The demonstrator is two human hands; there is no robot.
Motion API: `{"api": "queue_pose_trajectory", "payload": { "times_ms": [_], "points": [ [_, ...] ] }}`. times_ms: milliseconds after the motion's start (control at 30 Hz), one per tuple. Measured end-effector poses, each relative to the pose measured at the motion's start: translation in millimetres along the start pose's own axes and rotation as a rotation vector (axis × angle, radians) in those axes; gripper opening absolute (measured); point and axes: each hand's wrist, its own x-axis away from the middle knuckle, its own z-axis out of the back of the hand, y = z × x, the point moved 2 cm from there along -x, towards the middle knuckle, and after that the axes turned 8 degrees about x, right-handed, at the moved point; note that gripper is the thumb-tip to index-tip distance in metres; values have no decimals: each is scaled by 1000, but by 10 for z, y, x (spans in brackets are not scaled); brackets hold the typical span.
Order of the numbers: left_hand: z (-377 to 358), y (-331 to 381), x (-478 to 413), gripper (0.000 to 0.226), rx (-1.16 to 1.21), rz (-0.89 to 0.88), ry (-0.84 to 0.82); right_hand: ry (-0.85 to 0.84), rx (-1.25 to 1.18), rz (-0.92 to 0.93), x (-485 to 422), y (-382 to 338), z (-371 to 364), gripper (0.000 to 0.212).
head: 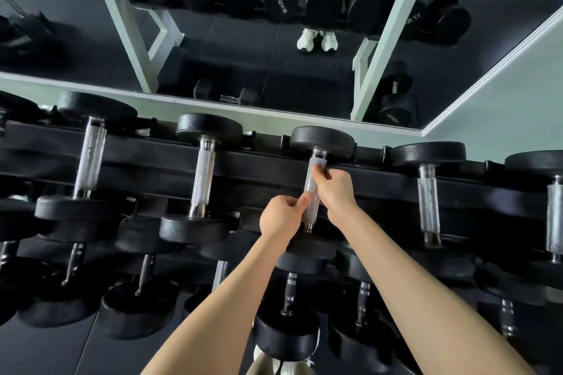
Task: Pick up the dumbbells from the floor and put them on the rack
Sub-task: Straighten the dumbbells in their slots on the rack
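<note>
A black dumbbell with a knurled silver handle (313, 191) lies across the top tier of the black rack (249, 167), its far head (322, 139) against the back rail. Both hands hold its handle. My left hand (281, 216) grips the near end of the handle. My right hand (335, 188) wraps around the far part, fingers curled over the bar. The dumbbell's near head is mostly hidden under my wrists.
Other dumbbells rest on the top tier to the left (202, 179) and right (428, 191). Lower tiers hold several more (289, 313). A wall mirror (243, 48) behind the rack reflects the rack, dark floor and white shoes. Two dumbbells show in the mirror on the floor.
</note>
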Motion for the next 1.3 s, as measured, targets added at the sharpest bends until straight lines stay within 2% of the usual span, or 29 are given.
{"api": "queue_pose_trajectory", "payload": {
  "times_ms": [467, 667, 900, 967, 1033, 1133, 1233, 1300],
  "points": [
    [-42, -19, 1, 46, 141, 73, -38, 82, 104, 6, 23, -38, -22, 38],
    [-5, 1, 1, 43, 164, 60, -73, 65, 136, 13, 32, -70, -14, 38],
    [-10, 96, 23, 42, 139, 85, -183, 26, 263, 18, 70, -69, 141, 23],
    [35, 182, 47, 42, 78, 36, -114, 74, 320, 51, 115, -32, 310, 27],
    [116, 308, 110, 37, 57, -30, 25, 164, 364, 74, 230, 21, 583, 27],
    [163, 513, 287, 25, 106, -139, 206, 414, 433, 81, 478, 144, 1119, 28],
    [-27, 689, 504, 15, 161, -267, 189, 589, 443, 44, 566, 386, 1626, 22],
    [-269, 791, 603, 13, 169, -318, 96, 549, 464, -20, 481, 578, 1896, 25]
  ]
}}
